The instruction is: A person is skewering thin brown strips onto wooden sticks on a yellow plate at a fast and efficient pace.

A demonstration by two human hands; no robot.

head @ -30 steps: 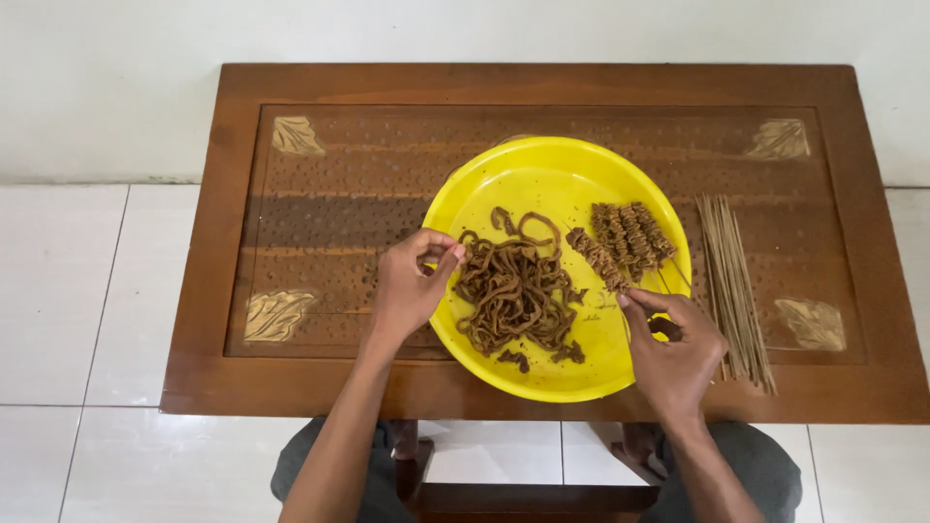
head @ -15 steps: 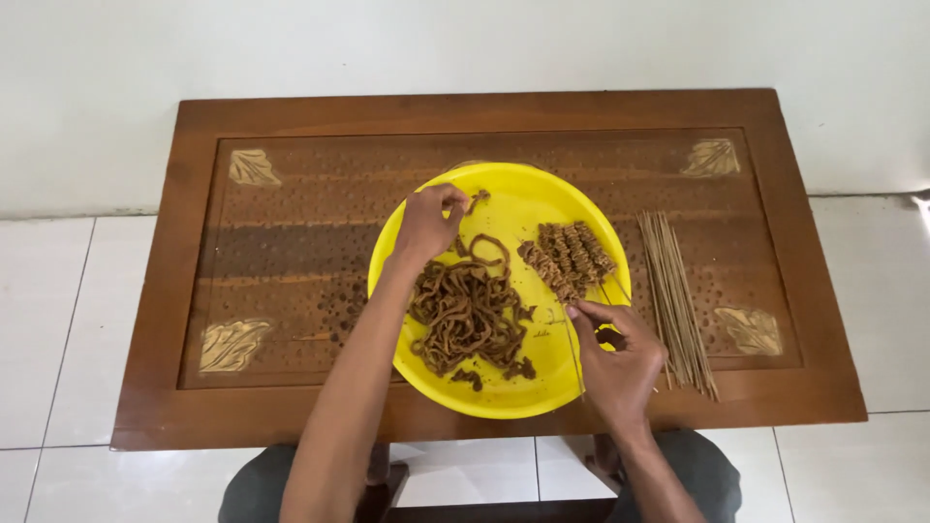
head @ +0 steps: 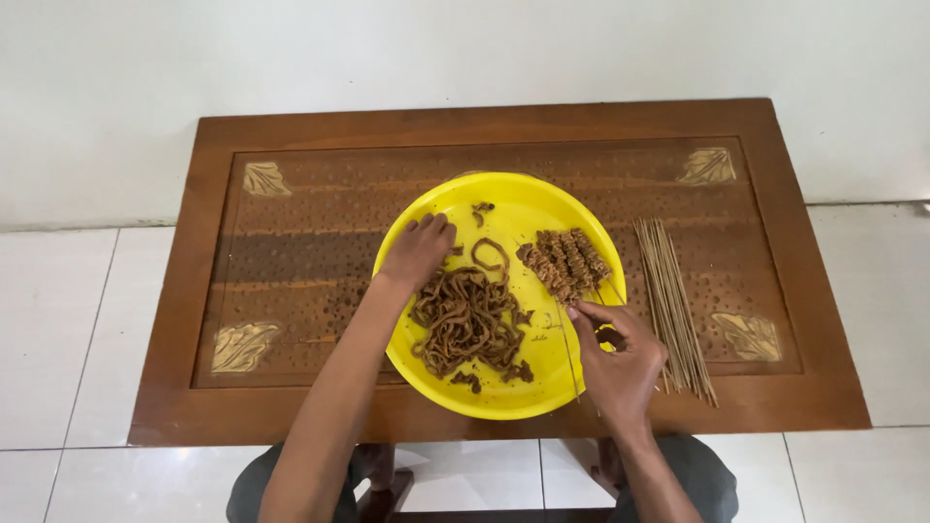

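Okay, left hand (head: 418, 254) is palm-down in the yellow tray (head: 426, 208), fingers loosely curled over the top edge of the brown strip pile (head: 468, 323) (can't tell if it has pinched a strip). Right hand (head: 620, 360) pinches 1 thin skewer (head: 570, 360), point aimed into the tray, likely kept ready for threading. Finished skewers (head: 567, 261) lie together at the tray's right side; bare sticks (head: 673, 305) lie just outside on the wooden table (head: 291, 145), near that hand.

wooden table (head: 291, 145) with carved leaf corners, white tiled floor (head: 58, 329), pale wall (head: 387, 48) behind
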